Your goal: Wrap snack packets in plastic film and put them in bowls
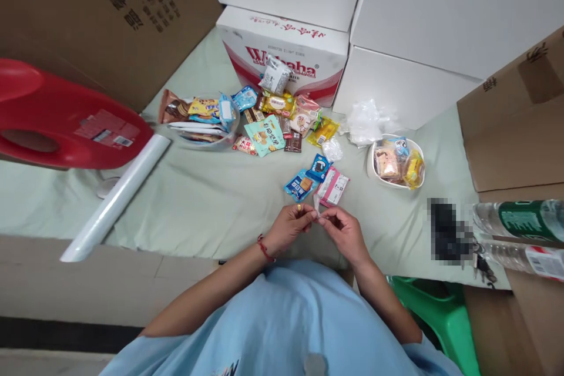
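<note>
**Partway there, and the fine fingerwork is on**

Here's the left hand (pixel 288 227), thumb closed against forefinger, and the right hand (pixel 348 235) matching it, both pinching a thin piece of clear plastic (pixel 316 202) where their tips nearly meet. Bag or wrapper? Too small to tell from up here.

Partway, by the look of it: the clear tub (pixel 223 142) on the left and the white bowl (pixel 373 171) on the right are both loaded with snacks, but a loose heap lies between them. Two blue snack packets (pixel 300 185) and a pink-and-white packet (pixel 333 186) sit just beyond the fingers, in neither container.

Now the lettering! Red print on the white-and-red carton (pixel 326 73) reads "Wahaha", its middle covered by a silver packet (pixel 276 75), with red Chinese characters along the top. Big dark Chinese characters run across the brown carton (pixel 176 59) at far left, and smaller ones mark the mint-green pouch (pixel 265 136) in the heap.
</note>
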A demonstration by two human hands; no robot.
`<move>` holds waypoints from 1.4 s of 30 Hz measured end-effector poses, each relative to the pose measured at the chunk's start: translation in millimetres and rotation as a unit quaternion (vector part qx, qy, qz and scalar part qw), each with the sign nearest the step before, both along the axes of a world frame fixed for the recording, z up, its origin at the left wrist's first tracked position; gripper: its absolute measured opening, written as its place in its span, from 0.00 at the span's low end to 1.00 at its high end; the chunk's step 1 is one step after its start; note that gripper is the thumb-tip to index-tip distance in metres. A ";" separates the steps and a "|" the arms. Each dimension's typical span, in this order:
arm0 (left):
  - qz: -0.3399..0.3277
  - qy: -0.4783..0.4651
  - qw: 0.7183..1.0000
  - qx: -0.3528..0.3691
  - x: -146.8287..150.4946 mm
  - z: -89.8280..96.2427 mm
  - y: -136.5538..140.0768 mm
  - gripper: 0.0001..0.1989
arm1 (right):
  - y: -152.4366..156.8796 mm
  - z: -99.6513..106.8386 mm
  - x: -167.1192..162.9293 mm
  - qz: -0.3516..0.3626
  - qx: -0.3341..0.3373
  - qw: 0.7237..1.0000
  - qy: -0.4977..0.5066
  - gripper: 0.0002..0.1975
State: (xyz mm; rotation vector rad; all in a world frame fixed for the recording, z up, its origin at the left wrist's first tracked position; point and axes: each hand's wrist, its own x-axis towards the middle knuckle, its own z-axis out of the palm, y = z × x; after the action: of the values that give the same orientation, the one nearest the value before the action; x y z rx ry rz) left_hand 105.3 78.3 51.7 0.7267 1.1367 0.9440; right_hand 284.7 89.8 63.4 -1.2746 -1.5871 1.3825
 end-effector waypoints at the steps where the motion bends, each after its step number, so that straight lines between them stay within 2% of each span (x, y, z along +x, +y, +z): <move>1: -0.004 -0.001 1.000 0.005 0.2 0.2 0.3 0.25 | 0.5 -2.0 0.4 -0.009 -0.037 0.999 0.023 0.14; 4: -0.030 0.007 0.999 0.030 1.1 2.1 1.5 0.25 | 2.3 -7.1 3.8 -0.041 -0.111 0.990 0.080 0.18; 7: -0.064 0.022 0.996 0.064 2.8 3.8 3.9 0.25 | 4.6 -6.6 9.5 -0.048 -0.118 0.988 0.082 0.18; 9: -0.055 0.028 0.995 0.076 3.6 4.0 6.0 0.26 | 5.9 -1.9 12.5 -0.030 -0.077 0.996 0.046 0.16; 11: -0.018 0.031 0.997 0.064 3.5 4.0 7.6 0.26 | 6.3 5.2 13.4 -0.002 -0.001 1.000 -0.012 0.12; 13: 0.015 0.021 0.999 0.032 2.4 4.2 8.2 0.26 | 5.6 12.5 11.4 0.025 0.082 0.994 -0.068 0.10; 15: 0.015 0.005 1.000 0.002 0.9 4.4 7.4 0.26 | 3.8 17.3 7.2 0.056 0.142 0.983 -0.100 0.10; 19: 0.020 -0.003 1.000 -0.009 -1.9 1.8 2.9 0.22 | -1.3 16.5 -2.1 0.108 0.172 0.972 -0.113 0.10; 21: 0.032 -0.001 0.999 -0.004 -4.0 -0.6 0.2 0.20 | -3.8 13.0 -5.4 0.101 0.154 0.976 -0.120 0.10; 23: 0.027 0.014 0.999 0.017 -7.0 -2.1 -2.4 0.19 | -5.6 9.7 -8.7 0.061 0.108 0.986 -0.115 0.10; 26: 0.003 0.070 0.994 0.089 -12.9 0.2 -6.1 0.18 | -6.1 7.3 -17.0 0.010 0.026 0.996 -0.084 0.12; 29: -0.014 0.132 0.978 0.163 -20.8 5.7 -8.3 0.15 | -3.3 8.8 -29.3 -0.009 -0.002 0.998 -0.070 0.13; 31: -0.011 0.152 0.971 0.183 -27.7 7.7 -8.3 0.14 | 0.2 10.9 -37.0 -0.027 -0.025 0.998 -0.045 0.14; 36: 0.045 0.125 0.979 0.151 -51.2 1.3 -7.2 0.16 | 13.1 18.0 -41.2 -0.087 -0.113 0.987 0.074 0.16; 39: 0.063 0.071 0.988 0.120 -67.5 -2.7 -8.7 0.17 | 21.3 23.0 -32.1 -0.123 -0.159 0.969 0.141 0.18; 42: 0.069 0.043 0.992 0.098 -80.0 -2.6 -11.3 0.19 | 26.5 24.2 -19.8 -0.127 -0.187 0.959 0.171 0.20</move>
State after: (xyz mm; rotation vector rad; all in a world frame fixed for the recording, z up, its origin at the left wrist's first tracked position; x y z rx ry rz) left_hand 25.3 67.0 49.0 0.8620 1.1916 1.1618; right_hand 264.9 116.4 87.6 -1.3090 -0.9229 1.6761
